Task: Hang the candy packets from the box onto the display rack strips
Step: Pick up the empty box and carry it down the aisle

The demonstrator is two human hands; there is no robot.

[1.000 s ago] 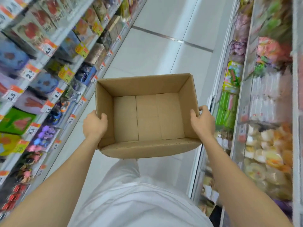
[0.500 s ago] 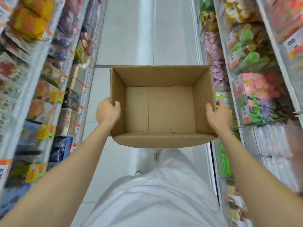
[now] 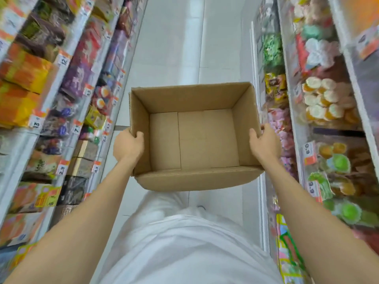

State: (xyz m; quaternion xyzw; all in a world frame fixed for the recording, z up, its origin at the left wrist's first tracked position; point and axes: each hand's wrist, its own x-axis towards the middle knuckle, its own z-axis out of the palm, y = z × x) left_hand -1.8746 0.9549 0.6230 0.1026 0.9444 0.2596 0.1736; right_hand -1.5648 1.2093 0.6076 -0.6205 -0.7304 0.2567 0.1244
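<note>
Left of the box (image 3: 192, 138) I'm carrying, I read shelf price tags: "12" (image 3: 64, 60), "13" (image 3: 37, 124), "2.9" (image 3: 61, 170), "4.5" (image 3: 96, 168). Right of the box, two tags read "6.9" (image 3: 308, 149) (image 3: 312, 188). Packet print is too blurred.

A strip of bare tiled floor (image 3: 174, 48) runs straight ahead between two walls of goods. The left shelves (image 3: 61, 89) and the right shelves (image 3: 320, 111) are packed to their front edges. The open cardboard box (image 3: 192, 177) fills the middle of the aisle, its inside bare and open from above. The left hand (image 3: 128, 146) and right hand (image 3: 264, 143) grip its side walls, each just beside a shelf front.
</note>
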